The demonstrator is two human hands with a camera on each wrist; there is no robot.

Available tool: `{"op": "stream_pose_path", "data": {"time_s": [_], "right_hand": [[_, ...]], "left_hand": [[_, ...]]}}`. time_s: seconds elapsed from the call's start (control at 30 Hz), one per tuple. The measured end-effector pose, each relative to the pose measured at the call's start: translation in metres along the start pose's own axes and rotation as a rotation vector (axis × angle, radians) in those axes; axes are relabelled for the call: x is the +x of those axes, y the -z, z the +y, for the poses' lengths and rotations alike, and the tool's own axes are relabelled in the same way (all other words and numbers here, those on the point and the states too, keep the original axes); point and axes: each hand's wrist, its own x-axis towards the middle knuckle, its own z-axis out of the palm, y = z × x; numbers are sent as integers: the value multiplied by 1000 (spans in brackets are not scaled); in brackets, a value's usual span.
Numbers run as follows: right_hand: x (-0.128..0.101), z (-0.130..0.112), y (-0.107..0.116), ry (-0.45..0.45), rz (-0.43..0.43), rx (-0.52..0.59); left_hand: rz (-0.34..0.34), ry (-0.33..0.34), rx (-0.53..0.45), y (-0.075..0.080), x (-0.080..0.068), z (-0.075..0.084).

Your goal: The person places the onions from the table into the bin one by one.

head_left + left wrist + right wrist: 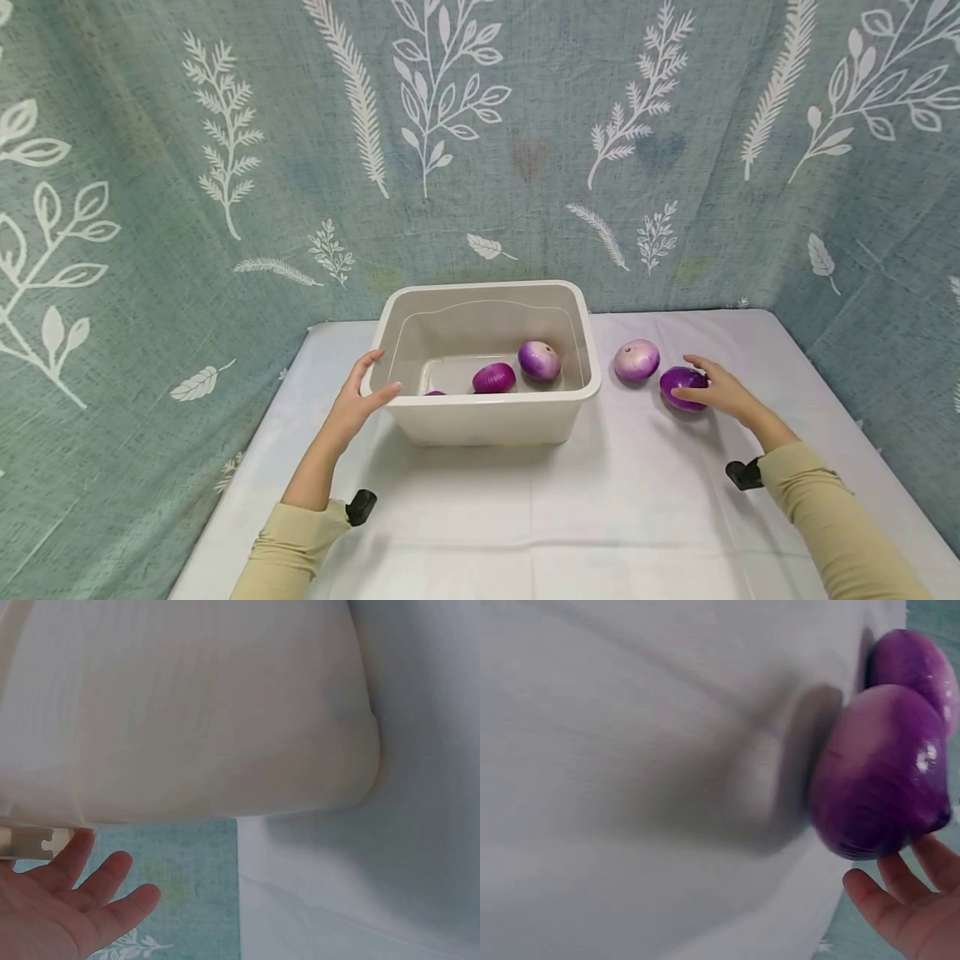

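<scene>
A white plastic bin (487,417) stands mid-table and holds a dark purple onion (493,377), a paler purple onion (539,360) and a sliver of a third one (435,392). My left hand (360,398) rests against the bin's front left corner with straight fingers; in the left wrist view the palm (60,900) lies just below the bin (187,712). To the bin's right a dark purple onion (681,388) lies on the cloth. My right hand (716,387) spans it, thumb in front and fingers behind. In the right wrist view its straight fingertips (907,907) touch that onion (877,772).
A pale pink-white onion (637,360) sits just left of the touched one, seen behind it as a second onion (915,660). The table (600,517) has a white cloth. A teal leaf-print curtain (480,150) closes the back and both sides.
</scene>
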Motion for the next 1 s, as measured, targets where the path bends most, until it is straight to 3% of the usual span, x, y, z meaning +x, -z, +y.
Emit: {"op": "stream_pose_path", "data": {"time_s": [0.37,1.0], "right_hand": [[0,12,-12,-29,23,13],[2,23,-22,-138,23,200]], "left_hand": [[4,1,2,-1,1,-2],[7,11,-13,-1,0,1]]}}
